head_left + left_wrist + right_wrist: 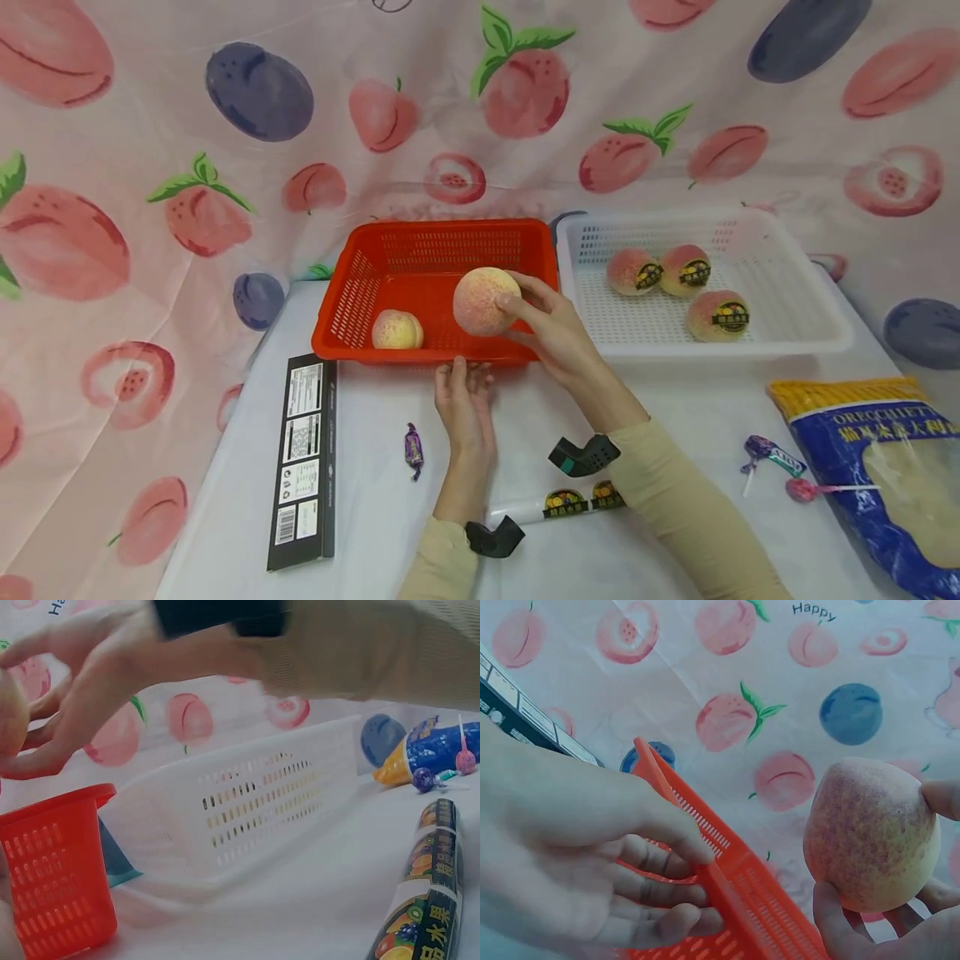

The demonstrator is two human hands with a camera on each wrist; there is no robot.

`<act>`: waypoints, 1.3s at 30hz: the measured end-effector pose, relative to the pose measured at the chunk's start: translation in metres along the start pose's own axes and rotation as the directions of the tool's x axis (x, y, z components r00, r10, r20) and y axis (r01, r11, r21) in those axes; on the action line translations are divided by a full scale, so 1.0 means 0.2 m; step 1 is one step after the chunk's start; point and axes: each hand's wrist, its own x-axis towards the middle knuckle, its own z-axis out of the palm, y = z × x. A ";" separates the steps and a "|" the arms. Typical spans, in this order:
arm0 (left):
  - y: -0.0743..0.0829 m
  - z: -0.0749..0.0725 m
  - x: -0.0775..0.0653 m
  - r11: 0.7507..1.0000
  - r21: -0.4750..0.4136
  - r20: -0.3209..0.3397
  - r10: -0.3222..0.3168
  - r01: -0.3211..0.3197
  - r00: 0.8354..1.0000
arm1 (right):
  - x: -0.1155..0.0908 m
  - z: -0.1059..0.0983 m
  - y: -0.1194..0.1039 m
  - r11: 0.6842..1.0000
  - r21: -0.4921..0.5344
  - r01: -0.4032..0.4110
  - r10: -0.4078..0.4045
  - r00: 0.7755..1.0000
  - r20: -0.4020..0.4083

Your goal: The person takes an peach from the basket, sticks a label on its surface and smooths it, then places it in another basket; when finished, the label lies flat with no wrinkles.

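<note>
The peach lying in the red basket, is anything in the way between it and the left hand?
Yes, the front wall of the red basket. The peach lies inside, just behind that wall, and the left hand is outside it. Nothing visible covers the peach from above.

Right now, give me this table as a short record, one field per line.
Right hand: grips a peach, higher than the red basket's rim
Left hand: at that basket's front rim
Red basket: another peach inside
White basket: three peaches, black labels
Left side: black box, wrapped candy
Front: label roll, lying flat
Right side: pasta bag, two lollipops
</note>
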 end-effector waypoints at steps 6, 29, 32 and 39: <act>0.00 0.01 0.00 1.000 -0.006 -0.023 -0.002 0.002 1.000 | -0.15 -0.05 0.01 0.999 -0.020 0.045 -0.044 0.999 0.019; 0.01 0.00 0.01 0.993 -0.007 0.120 -0.114 0.116 0.986 | -0.51 -0.41 0.27 0.986 0.143 0.090 -0.117 0.973 0.197; 0.02 -0.01 0.03 0.986 0.059 0.178 -0.162 0.154 0.971 | -0.53 -0.48 0.31 0.982 0.158 0.106 -0.137 0.970 0.200; 0.07 -0.07 0.06 0.956 0.234 0.247 -0.236 0.179 0.940 | -0.55 -0.59 0.37 0.993 0.058 0.100 -0.108 0.981 0.164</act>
